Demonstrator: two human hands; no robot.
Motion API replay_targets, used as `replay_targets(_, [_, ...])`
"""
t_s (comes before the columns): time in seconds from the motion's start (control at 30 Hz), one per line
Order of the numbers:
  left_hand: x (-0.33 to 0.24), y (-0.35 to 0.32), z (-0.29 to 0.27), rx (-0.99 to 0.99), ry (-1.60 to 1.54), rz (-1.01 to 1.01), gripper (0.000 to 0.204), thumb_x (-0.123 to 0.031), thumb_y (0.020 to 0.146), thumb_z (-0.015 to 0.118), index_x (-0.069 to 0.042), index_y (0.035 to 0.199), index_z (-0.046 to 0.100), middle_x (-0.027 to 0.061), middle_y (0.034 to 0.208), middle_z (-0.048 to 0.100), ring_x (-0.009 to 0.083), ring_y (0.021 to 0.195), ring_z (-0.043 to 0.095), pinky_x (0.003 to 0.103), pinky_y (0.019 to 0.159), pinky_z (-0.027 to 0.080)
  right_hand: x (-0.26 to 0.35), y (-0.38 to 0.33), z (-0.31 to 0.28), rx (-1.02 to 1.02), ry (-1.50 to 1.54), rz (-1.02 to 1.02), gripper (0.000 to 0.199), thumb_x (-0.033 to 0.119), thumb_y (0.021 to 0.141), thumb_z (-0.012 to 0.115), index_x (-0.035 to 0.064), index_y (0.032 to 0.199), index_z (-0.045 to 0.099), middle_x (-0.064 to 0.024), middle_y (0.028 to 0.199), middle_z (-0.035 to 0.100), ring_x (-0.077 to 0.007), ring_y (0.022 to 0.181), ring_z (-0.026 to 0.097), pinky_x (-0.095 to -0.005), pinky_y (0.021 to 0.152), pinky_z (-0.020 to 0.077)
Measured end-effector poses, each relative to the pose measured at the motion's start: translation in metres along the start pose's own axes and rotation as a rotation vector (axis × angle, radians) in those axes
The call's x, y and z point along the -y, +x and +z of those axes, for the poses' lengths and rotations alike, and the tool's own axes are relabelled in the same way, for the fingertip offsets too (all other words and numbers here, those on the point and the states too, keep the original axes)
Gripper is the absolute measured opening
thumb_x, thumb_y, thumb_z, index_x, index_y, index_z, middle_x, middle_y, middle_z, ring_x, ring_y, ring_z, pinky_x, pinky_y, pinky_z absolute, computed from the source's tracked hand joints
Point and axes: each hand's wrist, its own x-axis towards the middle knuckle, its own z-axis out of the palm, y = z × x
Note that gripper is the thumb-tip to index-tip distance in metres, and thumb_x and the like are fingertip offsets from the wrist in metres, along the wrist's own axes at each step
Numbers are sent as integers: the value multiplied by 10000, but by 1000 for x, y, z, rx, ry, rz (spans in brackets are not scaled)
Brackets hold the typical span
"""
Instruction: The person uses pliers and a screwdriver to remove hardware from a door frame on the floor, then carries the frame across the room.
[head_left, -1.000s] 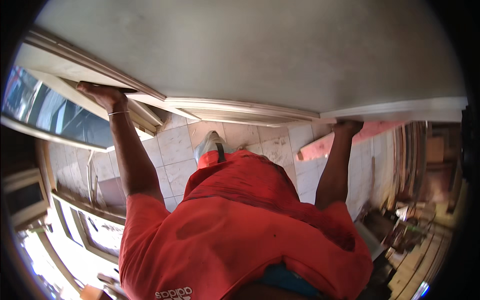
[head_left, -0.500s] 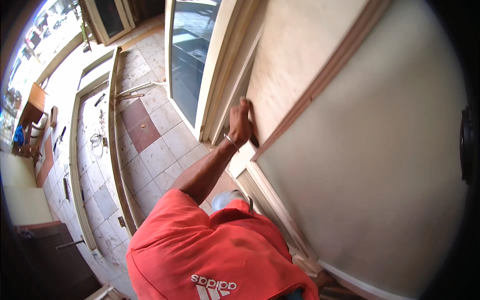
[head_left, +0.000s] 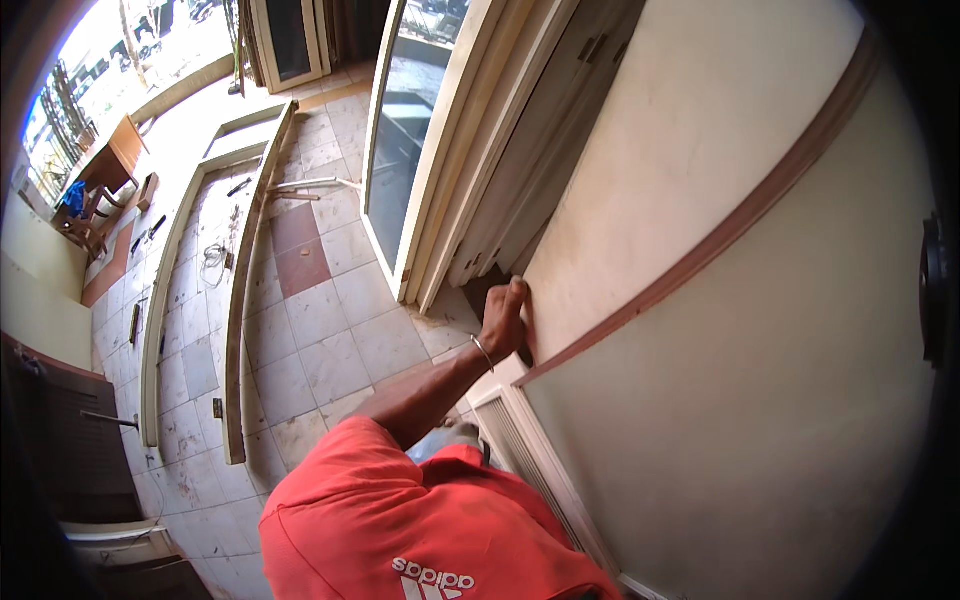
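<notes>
A large pale panel (head_left: 720,330) with a reddish-brown strip (head_left: 740,245) running across it fills the right side of the view. My left hand (head_left: 503,322), a bracelet at its wrist, is closed round the panel's left edge, just above where the strip meets it. The hidden fingers pass behind that edge, and the thumb side faces up. Below the hand stands a white louvred panel (head_left: 510,430). My right hand is out of sight, with the right arm hidden too.
Ahead, an open glass door (head_left: 405,130) stands by a cream frame (head_left: 450,150). On the tiled floor (head_left: 345,300) at left lies a long wooden frame (head_left: 240,300), with cable (head_left: 214,265) and tools inside and around it. A wooden desk (head_left: 115,160) is farther left.
The view has shifted, showing more of the dark recess behind the cream door frame. My left hand sits lower in the picture, still on the panel's edge.
</notes>
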Motion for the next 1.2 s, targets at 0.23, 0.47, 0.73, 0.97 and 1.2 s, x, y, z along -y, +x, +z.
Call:
replay_targets(0.23, [-96, 9, -14, -2, -211, 53, 506, -466, 984, 580, 24, 859, 617, 29, 764, 552, 113, 792, 526, 295, 723, 441, 99, -27, -30, -25, 16, -71, 633, 537, 995, 405, 56, 1398, 486, -148, 1423, 495, -348, 1281, 492, -555, 1075, 401])
replay_targets(0.47, [-156, 47, 3, -165, -38, 17, 381, -334, 898, 744, -1, 1081, 730, 102, 901, 627, 176, 846, 616, 292, 796, 484, 193, -21, -58, 10, 154, -131, 662, 557, 996, 391, 47, 1408, 479, -150, 1440, 483, -352, 1300, 479, -544, 1094, 390])
replay_targets(0.73, [-171, 71, 50, 170, -27, -42, 539, -409, 919, 691, 26, 1234, 649, 170, 1157, 606, 271, 1115, 627, 369, 939, 499, 237, -26, -35, 52, 256, -177, 695, 580, 996, 376, 36, 1419, 471, -153, 1459, 470, -357, 1322, 465, -532, 1115, 377])
replay_targets(0.97, [-156, 23, 77, 546, 15, 10, 816, -458, 858, 759, -38, 1473, 426, 213, 1290, 598, 291, 1180, 596, 397, 1028, 462, 250, -68, 6, -28, 302, -20, 776, 611, 1001, 339, 31, 1516, 321, -188, 1570, 315, -337, 1442, 313, -527, 1185, 260])
replay_targets(1.2, [-17, -80, 18, 611, 90, -422, 488, -407, 948, 658, 11, 1200, 677, 144, 1086, 730, 182, 1007, 674, 316, 913, 513, 258, -81, 26, 90, 155, -134, 920, 712, 950, 392, 88, 1585, 161, -130, 1652, 132, -326, 1512, 144, -503, 1225, 121])
